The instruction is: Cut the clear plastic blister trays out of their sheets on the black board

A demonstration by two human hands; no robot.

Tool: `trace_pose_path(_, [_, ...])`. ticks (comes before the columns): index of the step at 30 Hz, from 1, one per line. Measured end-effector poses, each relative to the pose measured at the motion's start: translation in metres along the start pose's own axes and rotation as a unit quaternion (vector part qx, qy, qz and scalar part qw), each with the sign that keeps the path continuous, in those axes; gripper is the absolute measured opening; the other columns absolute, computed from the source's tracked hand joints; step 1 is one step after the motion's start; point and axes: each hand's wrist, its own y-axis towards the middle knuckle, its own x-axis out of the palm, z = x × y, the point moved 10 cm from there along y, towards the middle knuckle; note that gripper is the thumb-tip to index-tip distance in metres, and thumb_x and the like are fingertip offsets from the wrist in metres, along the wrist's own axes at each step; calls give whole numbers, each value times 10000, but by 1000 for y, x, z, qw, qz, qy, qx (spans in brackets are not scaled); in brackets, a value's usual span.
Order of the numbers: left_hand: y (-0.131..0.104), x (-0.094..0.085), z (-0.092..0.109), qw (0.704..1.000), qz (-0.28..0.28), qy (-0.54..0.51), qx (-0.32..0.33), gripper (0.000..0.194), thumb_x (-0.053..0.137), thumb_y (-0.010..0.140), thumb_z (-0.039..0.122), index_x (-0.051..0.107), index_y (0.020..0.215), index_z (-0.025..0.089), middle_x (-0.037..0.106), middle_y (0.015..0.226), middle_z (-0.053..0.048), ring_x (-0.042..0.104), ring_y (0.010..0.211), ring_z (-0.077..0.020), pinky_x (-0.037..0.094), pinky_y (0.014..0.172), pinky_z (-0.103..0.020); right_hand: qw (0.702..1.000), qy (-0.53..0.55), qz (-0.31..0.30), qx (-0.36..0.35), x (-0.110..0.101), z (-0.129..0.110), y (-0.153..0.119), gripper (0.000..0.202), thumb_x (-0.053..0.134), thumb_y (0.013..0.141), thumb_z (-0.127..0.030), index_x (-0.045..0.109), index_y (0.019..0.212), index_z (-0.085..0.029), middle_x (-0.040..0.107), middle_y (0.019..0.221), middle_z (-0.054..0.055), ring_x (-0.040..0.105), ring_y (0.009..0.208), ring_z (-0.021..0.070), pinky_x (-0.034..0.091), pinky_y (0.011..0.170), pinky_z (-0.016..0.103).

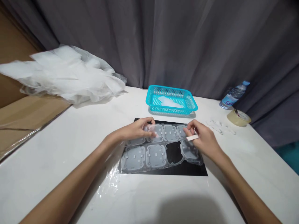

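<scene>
A translucent sheet of rounded square moulded pieces (156, 156) lies on a black mat (173, 170) in front of me. One square opening in its front row shows the black beneath. My left hand (144, 128) is closed at the sheet's back edge, with a small clear, filmy piece (150, 128) pinched in its fingertips. Over the sheet's right end, my right hand (198, 134) is closed around a short white stick-like tool (192, 137). Its fingertips are close to the back right square, and I cannot tell whether they touch it.
Behind the mat stands a turquoise basket (171, 109) with white translucent pieces inside. A heap of white filmy material (74, 74) fills the back left beside cardboard (28, 115). At right are a water bottle (233, 95), a tape roll (238, 118) and thin clear scraps (217, 127).
</scene>
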Motion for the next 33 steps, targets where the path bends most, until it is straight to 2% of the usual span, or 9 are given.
trace_pose_path(3, [-2, -10, -8, 1000, 11, 22, -17, 384, 774, 822, 505, 570, 956, 210, 609, 756, 23, 549, 676, -157, 377, 638, -285, 990, 8, -3, -142, 11, -44, -10, 378, 371, 1107, -426, 599, 886, -221, 638, 895, 80, 562, 910, 263, 449, 841, 403])
trace_pose_path(5, [-7, -21, -13, 997, 31, 71, -28, 427, 780, 831, 554, 610, 1021, 211, 639, 788, 5, 580, 707, -181, 408, 676, -308, 983, 59, -21, -172, 14, -52, -16, 500, 260, 1127, -499, 639, 968, -213, 653, 1000, 107, 565, 991, 279, 455, 922, 445])
trace_pose_path(8, [-20, -35, -6, 977, 95, 191, 17, 518, 755, 855, 630, 642, 1167, 233, 696, 1081, -71, 636, 1033, -282, 462, 928, -404, 972, 207, -59, -97, 18, -36, -16, 669, 172, 1088, -660, 683, 1072, -229, 669, 1006, 84, 635, 856, 232, 517, 827, 406])
trace_pose_path(10, [-31, -29, 1, 967, 102, 225, 67, 562, 723, 877, 663, 638, 1260, 260, 658, 1296, -92, 571, 1252, -324, 418, 1085, -456, 948, 300, -102, -40, 29, -29, -15, 744, 149, 1066, -707, 721, 1088, -232, 691, 906, 63, 663, 727, 201, 537, 728, 370])
trace_pose_path(12, [-39, -12, 1, 970, 60, 215, 93, 609, 691, 894, 683, 613, 1355, 292, 597, 1461, -89, 518, 1370, -330, 395, 1156, -467, 932, 336, -135, -20, 39, -35, -11, 674, 269, 1076, -685, 759, 1026, -223, 712, 829, 54, 696, 723, 203, 550, 735, 360])
trace_pose_path(16, [-46, 8, -10, 976, 7, 199, 88, 702, 674, 895, 703, 557, 1488, 346, 428, 1680, -60, 383, 1538, -351, 320, 1251, -513, 937, 298, -174, -45, 58, -65, 4, 223, 714, 973, -436, 770, 921, -226, 758, 952, 46, 719, 901, 217, 546, 848, 346])
trace_pose_path(23, [-46, 12, -9, 973, -5, 208, 102, 780, 626, 914, 721, 486, 1568, 322, 349, 1720, -77, 279, 1599, -349, 257, 1288, -546, 935, 268, -216, -81, 85, -78, 10, 63, 748, 934, -289, 769, 946, -231, 765, 973, 26, 705, 917, 207, 535, 855, 336])
trace_pose_path(30, [-51, 10, 11, 963, 44, 216, 152, 620, 674, 919, 647, 645, 1380, 233, 639, 1454, -143, 594, 1356, -321, 466, 1142, -470, 933, 270, -226, -75, 96, -68, -1, 53, 756, 936, -288, 759, 937, -235, 767, 966, 21, 703, 927, 215, 516, 860, 333])
trace_pose_path(33, [-53, 11, 17, 964, 41, 207, 160, 566, 685, 928, 614, 635, 1355, 247, 672, 1366, -126, 643, 1264, -302, 503, 1077, -448, 934, 270, -219, -81, 94, -67, 0, 53, 748, 949, -288, 757, 937, -237, 763, 982, 19, 704, 942, 214, 511, 883, 337])
